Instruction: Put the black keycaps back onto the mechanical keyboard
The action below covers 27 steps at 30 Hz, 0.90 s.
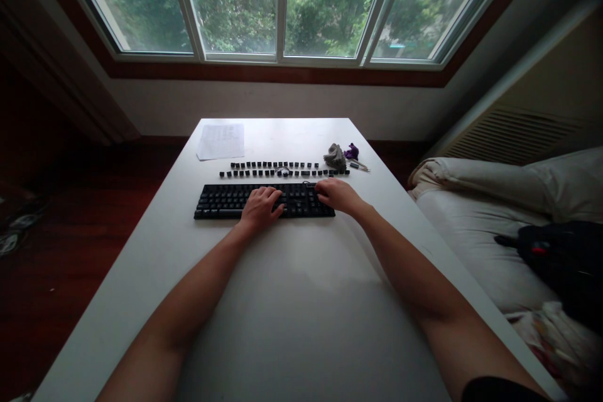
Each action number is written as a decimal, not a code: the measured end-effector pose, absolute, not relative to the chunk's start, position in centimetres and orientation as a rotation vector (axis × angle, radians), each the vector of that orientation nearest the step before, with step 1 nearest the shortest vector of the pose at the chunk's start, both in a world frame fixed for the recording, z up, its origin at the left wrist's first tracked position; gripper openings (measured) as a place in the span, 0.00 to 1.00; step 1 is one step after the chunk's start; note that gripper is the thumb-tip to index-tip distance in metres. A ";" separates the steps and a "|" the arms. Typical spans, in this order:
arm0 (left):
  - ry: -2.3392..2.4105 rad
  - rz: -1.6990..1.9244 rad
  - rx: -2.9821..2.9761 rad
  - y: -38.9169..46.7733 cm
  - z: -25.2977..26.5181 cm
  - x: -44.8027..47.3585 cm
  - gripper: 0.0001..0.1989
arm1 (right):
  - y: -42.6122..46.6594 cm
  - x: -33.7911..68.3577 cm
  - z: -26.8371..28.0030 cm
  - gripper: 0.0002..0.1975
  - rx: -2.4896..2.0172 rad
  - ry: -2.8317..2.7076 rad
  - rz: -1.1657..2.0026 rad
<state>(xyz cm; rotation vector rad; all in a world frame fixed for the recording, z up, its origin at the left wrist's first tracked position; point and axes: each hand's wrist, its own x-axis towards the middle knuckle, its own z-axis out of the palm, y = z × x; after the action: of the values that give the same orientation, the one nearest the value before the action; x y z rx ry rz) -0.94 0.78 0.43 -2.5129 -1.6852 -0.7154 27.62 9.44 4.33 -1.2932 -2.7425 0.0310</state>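
I get soft daylight from the window beyond the table, whose far end gleams white while its near end dulls to grey. Left of the table, the floor sinks into deep, reddish gloom; right of it, the bag loses detail in the dark. Faint shadow lies on the table along the right arm. My wide lens splays the window outward. On the table, I can't read the paper or the keyboard legends.
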 end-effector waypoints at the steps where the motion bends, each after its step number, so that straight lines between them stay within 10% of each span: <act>1: -1.683 -0.717 -2.512 0.8 0.4 -0.9 0.18 | 9.4 27.6 4.3 0.08 -1.295 -2.740 0.034; 16: -1.686 -0.734 -2.498 0.8 0.2 -1.0 0.18 | 8.3 27.2 3.2 0.07 -1.267 -2.621 0.009; 27: -1.693 -0.728 -2.502 0.7 0.6 -0.9 0.18 | 4.5 24.7 0.6 0.28 -1.374 -2.238 -0.044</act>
<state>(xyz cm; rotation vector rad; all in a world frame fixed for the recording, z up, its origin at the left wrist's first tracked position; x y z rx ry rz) -0.90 0.68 0.57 -2.5016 -1.6931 -0.7275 24.73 4.53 0.61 -1.3738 -2.2381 -0.0436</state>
